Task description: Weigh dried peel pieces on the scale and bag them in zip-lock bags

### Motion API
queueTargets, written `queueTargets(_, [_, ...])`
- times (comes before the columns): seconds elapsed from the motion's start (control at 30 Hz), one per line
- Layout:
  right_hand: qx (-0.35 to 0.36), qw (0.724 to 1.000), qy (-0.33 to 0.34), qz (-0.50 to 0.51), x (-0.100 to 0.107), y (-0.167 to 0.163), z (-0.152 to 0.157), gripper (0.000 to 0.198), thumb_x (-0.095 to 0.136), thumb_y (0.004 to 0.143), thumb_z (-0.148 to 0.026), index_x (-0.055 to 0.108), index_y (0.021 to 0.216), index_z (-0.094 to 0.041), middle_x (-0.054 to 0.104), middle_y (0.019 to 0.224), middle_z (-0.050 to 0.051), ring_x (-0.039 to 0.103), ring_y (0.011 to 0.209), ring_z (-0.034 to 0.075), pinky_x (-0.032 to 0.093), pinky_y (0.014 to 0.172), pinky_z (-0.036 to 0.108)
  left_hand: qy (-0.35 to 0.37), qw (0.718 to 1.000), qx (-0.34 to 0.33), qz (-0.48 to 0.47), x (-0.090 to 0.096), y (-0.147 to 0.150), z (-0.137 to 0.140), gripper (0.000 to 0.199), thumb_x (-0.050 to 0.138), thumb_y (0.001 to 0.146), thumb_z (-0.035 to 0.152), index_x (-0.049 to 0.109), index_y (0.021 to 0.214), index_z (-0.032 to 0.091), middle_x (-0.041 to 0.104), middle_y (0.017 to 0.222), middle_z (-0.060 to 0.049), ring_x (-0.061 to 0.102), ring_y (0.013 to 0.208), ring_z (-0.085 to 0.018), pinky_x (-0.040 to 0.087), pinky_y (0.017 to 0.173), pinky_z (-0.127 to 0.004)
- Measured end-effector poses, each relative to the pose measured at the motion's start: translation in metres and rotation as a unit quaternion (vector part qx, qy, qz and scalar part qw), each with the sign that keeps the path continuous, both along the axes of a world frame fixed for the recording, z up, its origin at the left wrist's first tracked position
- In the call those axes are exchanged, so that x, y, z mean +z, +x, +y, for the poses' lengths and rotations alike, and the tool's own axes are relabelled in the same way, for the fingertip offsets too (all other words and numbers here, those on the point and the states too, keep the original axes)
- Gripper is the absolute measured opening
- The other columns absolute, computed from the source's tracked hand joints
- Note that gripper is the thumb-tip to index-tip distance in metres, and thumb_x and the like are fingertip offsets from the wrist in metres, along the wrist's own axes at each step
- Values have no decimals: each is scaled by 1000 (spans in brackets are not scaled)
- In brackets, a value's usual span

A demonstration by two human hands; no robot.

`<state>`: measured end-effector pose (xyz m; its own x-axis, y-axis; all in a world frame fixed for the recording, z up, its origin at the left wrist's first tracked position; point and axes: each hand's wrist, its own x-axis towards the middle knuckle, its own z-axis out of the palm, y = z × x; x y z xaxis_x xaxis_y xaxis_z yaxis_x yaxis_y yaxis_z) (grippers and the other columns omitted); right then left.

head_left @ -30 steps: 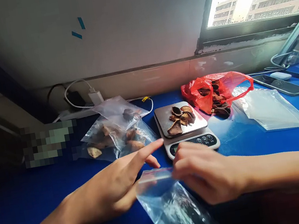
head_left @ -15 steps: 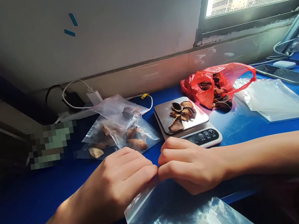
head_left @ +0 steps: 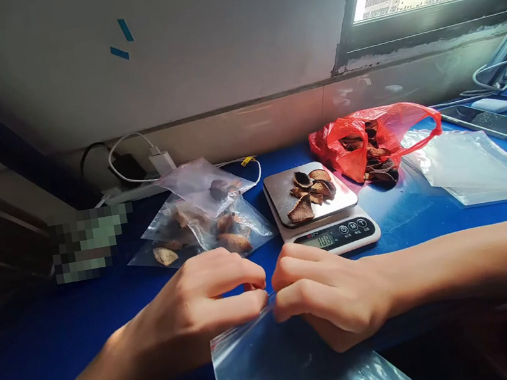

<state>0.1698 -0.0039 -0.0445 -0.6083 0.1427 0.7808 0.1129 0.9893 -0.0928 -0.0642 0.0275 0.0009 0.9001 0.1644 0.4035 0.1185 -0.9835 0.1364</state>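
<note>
A clear plastic zip bag hangs below my hands, its top edge up between them. My right hand is closed on the bag's upper edge. On the same edge, just left of it, my left hand pinches, a small gap showing between thumb and forefinger behind the tips. Beyond the right hand stands a white digital kitchen scale. Several curled brown dried pieces lie on its steel plate. The display appears to read 108.
Filled clear bags overlap at the left. Behind the scale sits a red plastic bag with more dried pieces. Flat clear bags and a phone lie to the right. A charger with a white cable is near the wall.
The left forefinger has lifted slightly from the thumb, opening a gap. The right hand has shifted a little downward. The scale's display has come into view.
</note>
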Motion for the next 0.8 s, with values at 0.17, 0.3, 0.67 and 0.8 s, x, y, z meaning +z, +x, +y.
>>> queueTargets(0.17, [-5, 998, -17, 52, -3, 2, 1, 26, 47, 83, 0, 49, 105, -14, 53, 83, 5, 51, 75, 16, 46, 68, 29, -40, 998, 40, 30, 4, -3, 15, 23, 51, 99, 12, 64, 83, 19, 69, 90, -4, 67, 80, -15, 52, 72, -24])
queueTargets(0.3, [-31, 999, -6, 38, -4, 4, 3, 30, 45, 84, -1, 46, 110, -16, 53, 84, 4, 52, 74, 16, 44, 69, 31, -184, 982, 47, 11, 7, -10, 24, 11, 60, 97, 18, 71, 100, 20, 71, 98, -6, 70, 91, -18, 56, 80, -24])
queueTargets(0.67, [-97, 995, -12, 12, -5, 6, 10, 40, 46, 83, 0, 44, 119, -17, 55, 91, 5, 52, 77, 17, 42, 72, 31, -252, 960, 121, 28, 24, -10, 0, 63, 22, 103, 67, 68, 115, 26, 70, 119, -7, 68, 107, -23, 57, 90, -28])
queueTargets(0.8, [-116, 993, -30, 16, -5, 5, 10, 40, 45, 83, 1, 44, 118, -17, 54, 90, 4, 49, 75, 16, 41, 71, 30, -169, 974, 150, 1, 24, -10, -2, 51, 33, 104, 64, 65, 123, 30, 70, 124, -5, 68, 115, -24, 58, 95, -31])
